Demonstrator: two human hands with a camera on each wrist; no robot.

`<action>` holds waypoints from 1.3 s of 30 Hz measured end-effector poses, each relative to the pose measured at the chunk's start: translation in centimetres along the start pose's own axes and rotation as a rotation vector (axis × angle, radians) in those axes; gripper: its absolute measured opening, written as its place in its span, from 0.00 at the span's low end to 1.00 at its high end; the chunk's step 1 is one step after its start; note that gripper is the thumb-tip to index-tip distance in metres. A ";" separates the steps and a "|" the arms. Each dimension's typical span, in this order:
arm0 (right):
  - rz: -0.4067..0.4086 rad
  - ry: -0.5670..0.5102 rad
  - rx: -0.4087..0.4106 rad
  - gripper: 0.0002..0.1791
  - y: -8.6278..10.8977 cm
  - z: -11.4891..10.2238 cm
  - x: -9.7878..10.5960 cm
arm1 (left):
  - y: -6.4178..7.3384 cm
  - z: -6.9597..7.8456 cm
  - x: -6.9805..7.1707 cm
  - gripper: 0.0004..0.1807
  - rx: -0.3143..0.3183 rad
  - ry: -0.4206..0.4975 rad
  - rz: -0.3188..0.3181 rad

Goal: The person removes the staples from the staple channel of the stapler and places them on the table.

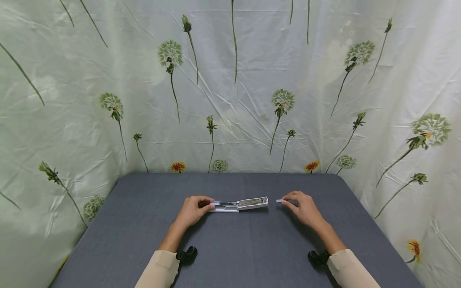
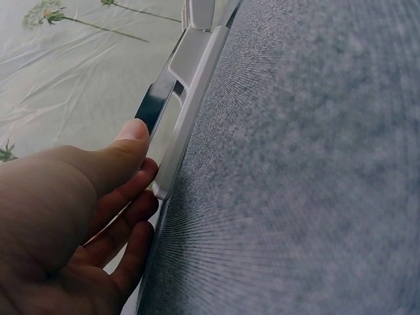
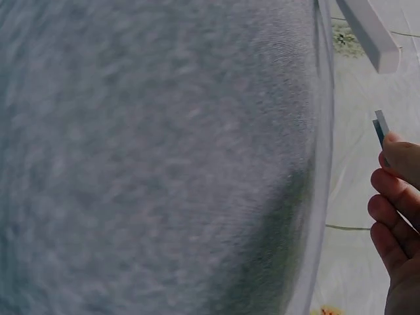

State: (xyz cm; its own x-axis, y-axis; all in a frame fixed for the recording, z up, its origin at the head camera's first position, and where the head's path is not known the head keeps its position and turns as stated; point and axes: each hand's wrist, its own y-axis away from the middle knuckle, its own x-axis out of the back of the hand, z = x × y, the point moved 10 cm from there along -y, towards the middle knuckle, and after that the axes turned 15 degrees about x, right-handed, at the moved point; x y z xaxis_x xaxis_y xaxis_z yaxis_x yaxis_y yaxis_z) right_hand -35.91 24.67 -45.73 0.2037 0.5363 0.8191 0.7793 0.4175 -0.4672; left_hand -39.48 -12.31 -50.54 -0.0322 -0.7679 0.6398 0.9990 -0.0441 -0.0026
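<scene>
A white stapler (image 1: 248,205) lies folded open on the grey table, its upper arm (image 1: 253,203) swung over to the right and showing a metal inside. At its left end, my left hand (image 1: 192,209) pinches the stapler; in the left wrist view the thumb presses the dark metal strip (image 2: 155,102) and the fingers curl by the white base (image 2: 190,121). To the right, my right hand (image 1: 305,209) pinches a short strip of staples (image 1: 279,201) between thumb and index finger. A small gap separates the strip from the stapler's raised end.
The grey cloth-covered table (image 1: 230,256) has its far edge against a white curtain (image 1: 230,100) printed with dandelions. Each wrist wears a black strap mount, the left one (image 1: 187,255) and the right one (image 1: 318,259) both over the near part of the table.
</scene>
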 end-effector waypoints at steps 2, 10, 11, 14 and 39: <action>-0.018 0.002 -0.004 0.09 0.2 0.2 -0.3 | 0.0 0.0 0.0 0.09 -0.003 0.005 0.001; -0.047 -0.006 0.015 0.10 0.5 0.3 -1.1 | 0.1 0.2 0.0 0.08 -0.029 0.003 0.014; -0.044 -0.007 0.019 0.09 0.5 0.2 -1.1 | 0.1 0.2 0.0 0.08 -0.027 0.001 0.012; -0.038 -0.011 0.030 0.09 0.5 0.2 -1.2 | 0.1 0.1 0.0 0.08 -0.020 0.000 0.007; -0.071 -0.004 -0.015 0.07 1.5 1.5 -2.3 | 0.1 -0.1 0.1 0.09 0.015 0.020 0.007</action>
State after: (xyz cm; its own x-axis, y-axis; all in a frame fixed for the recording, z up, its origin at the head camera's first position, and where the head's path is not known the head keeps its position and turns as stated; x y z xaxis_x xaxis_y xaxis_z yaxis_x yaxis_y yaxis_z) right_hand -36.12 25.14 -48.82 0.1449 0.5085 0.8488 0.8006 0.4439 -0.4025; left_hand -39.34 -12.44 -50.56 -0.0259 -0.7806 0.6244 0.9996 -0.0293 0.0048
